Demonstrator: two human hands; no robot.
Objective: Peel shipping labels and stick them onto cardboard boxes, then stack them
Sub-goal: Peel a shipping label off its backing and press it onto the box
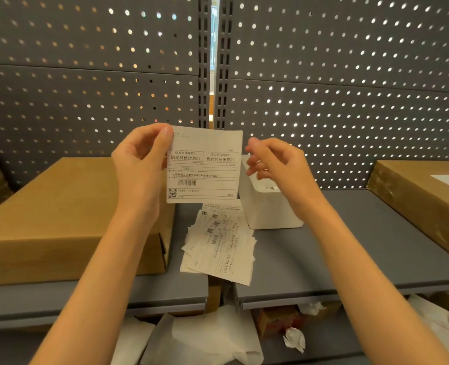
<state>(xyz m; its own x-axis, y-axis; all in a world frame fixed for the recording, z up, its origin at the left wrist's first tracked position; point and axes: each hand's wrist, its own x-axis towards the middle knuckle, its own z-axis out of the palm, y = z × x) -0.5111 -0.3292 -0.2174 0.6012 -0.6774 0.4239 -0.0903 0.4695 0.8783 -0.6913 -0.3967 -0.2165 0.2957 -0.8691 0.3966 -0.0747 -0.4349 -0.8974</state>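
Fingers: left hand (139, 164) pinching one shipping label (203, 167) at its upper left edge, thumb on the printed face, remaining fingers curled behind; right hand (276, 167) just beside the label's right edge, fingers loosely curled and slightly apart, gripping nothing, contact with the paper not discernible. Label: white, held upright in the air above the shelf, printed side toward the camera — two boxed text fields, a barcode, a QR code at lower left. Label stock: loose fanned pile of printed labels (218, 246) lying flat on the grey metal shelf (323, 259), directly below the held label, overhanging the shelf's front edge. Label printer (268, 206): white, boxy, standing on the shelf just behind and right of the pile, partly hidden by the right hand. Cardboard box, left (60, 219): large, flat, closed, resting on the shelf to the left, its right end touching or nearly touching the pile. Cardboard box, right (423, 201): flat, closed, at the shelf's far right, a white label already on its top, well apart from the printer. Backing: grey perforated panels (349, 88) behind the shelf, light showing through the holes. Lower level: crumpled white backing papers (205, 335) — several sheets and scraps below the shelf edge.
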